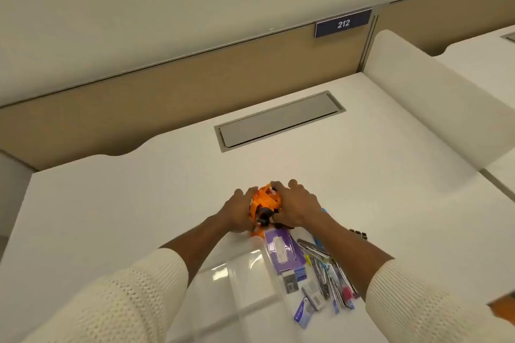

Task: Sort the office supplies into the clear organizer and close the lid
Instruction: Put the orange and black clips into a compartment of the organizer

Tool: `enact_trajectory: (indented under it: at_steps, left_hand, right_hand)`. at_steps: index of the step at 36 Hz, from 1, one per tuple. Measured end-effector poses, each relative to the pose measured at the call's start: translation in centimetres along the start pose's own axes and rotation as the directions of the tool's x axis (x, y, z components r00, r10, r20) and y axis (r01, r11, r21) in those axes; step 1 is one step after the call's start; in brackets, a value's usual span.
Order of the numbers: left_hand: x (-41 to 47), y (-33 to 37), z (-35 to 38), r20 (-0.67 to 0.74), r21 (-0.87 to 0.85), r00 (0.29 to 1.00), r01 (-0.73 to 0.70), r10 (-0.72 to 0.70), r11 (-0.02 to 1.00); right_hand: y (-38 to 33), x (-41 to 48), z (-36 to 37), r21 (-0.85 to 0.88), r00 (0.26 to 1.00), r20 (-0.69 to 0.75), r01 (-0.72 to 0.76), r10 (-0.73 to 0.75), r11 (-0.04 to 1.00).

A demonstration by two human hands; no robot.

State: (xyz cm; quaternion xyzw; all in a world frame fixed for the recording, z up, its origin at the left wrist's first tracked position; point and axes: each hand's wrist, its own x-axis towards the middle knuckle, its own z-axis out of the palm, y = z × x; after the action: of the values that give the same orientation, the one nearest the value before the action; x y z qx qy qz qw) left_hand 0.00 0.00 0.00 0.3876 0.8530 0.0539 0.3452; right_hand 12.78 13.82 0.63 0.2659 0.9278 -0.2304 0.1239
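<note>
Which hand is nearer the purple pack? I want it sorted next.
Right. The right hand sits just above the purple pack; the left hand is farther, up-left.

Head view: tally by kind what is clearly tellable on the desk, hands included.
Hands: 2, left hand and right hand
Orange bundle held between them: 1
Clear organizer: 1
Purple packet: 1
Heap of pens and small supplies: 1, pieces too blurred to count
Total: 6

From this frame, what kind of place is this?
Probably a shared office or study carrel: a white desk with side dividers, a numbered plate "212" on the back panel, and a cable hatch in the desktop.
</note>
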Motion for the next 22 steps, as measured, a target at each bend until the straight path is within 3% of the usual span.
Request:
enact_trajectory:
  at_steps: [5,13,22]
  left_hand:
    - [1.0,0.2,0.6,-0.055,-0.005,0.998,-0.018,0.018,1.0]
    - [1.4,0.5,0.6,-0.241,-0.159,0.97,-0.048,0.008,0.986]
    - [-2.2,1.6,-3.0,-0.449,-0.212,0.893,-0.132,0.024,0.968]
  right_hand:
    - [0.7,1.7,1.2,-0.015,0.998,0.058,0.013,-0.012,1.0]
    - [-0.2,3.5,1.8,0.088,0.994,-0.017,0.108,-0.107,0.99]
    - [-2.1,1.5,-1.3,0.201,0.943,-0.286,0.231,-0.168,0.952]
